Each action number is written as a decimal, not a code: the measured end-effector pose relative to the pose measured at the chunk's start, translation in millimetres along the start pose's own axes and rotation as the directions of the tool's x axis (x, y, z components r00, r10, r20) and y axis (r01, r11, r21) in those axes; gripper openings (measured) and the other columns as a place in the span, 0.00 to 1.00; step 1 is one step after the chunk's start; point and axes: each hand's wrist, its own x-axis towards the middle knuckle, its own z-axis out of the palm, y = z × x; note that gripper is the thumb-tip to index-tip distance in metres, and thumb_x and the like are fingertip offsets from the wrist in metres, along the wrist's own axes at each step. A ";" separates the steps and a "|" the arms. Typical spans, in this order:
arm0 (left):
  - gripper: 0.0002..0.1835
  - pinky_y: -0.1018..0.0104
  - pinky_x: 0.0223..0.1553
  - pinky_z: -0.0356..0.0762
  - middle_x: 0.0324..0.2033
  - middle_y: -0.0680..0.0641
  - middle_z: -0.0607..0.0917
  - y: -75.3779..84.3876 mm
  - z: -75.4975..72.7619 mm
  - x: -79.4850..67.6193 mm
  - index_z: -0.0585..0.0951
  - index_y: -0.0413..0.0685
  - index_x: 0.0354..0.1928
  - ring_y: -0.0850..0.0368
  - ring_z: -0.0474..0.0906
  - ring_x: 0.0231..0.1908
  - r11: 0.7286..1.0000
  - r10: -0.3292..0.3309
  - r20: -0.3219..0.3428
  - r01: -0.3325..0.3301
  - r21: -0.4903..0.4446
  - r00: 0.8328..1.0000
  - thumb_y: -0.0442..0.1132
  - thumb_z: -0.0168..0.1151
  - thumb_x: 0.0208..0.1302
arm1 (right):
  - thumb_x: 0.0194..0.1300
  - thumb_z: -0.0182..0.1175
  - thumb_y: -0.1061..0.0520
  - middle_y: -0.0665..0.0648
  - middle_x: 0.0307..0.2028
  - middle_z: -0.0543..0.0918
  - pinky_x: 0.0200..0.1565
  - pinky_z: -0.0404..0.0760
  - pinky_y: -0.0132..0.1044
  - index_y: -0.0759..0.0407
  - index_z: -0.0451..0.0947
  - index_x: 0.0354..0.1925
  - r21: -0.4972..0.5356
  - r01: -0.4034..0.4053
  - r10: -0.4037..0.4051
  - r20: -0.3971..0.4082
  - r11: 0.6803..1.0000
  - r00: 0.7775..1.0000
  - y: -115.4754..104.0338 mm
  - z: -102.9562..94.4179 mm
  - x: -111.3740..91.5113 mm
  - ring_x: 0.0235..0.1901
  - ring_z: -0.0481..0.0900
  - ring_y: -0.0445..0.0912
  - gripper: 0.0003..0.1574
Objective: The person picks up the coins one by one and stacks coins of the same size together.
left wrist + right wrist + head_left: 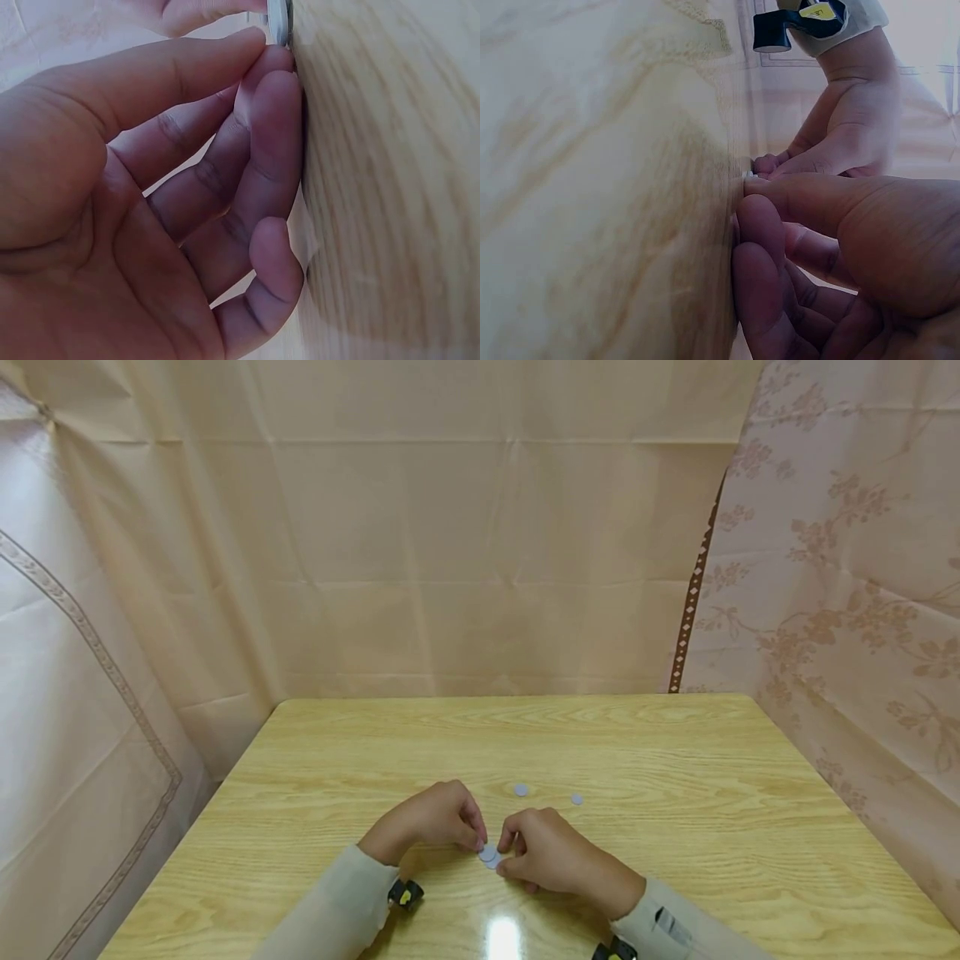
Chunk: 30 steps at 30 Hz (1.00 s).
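Overlapping discs [487, 853]: flat, faces upward | pale grey, round | left hand [444, 816], right hand [555, 855]: fingertips at rims, grip unclear

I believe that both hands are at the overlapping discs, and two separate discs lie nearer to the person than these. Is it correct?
Not quite: the head view shows the two separate discs lying farther from the person than the overlapping discs. The left hand and right hand are indeed at those.
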 end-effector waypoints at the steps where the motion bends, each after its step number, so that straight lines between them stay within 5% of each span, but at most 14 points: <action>1: 0.05 0.68 0.28 0.79 0.23 0.53 0.89 0.5 0.2 -0.4 0.90 0.44 0.27 0.62 0.79 0.24 1.000 0.000 -0.001 0.000 0.004 1.000 0.28 0.73 0.59 | 0.62 0.73 0.62 0.50 0.14 0.81 0.17 0.76 0.30 0.58 0.83 0.36 -0.002 -0.001 0.001 -0.001 1.000 1.000 -0.1 0.0 -0.1 0.11 0.80 0.42 0.07; 30: 0.08 0.70 0.29 0.77 0.22 0.55 0.88 2.9 5.5 -1.3 0.90 0.47 0.27 0.64 0.77 0.24 1.000 0.014 0.003 -0.014 0.019 1.000 0.27 0.72 0.59 | 0.63 0.73 0.61 0.49 0.14 0.81 0.16 0.77 0.31 0.56 0.81 0.34 -0.015 0.008 -0.008 -0.012 1.000 1.000 1.4 1.7 -0.1 0.10 0.79 0.42 0.08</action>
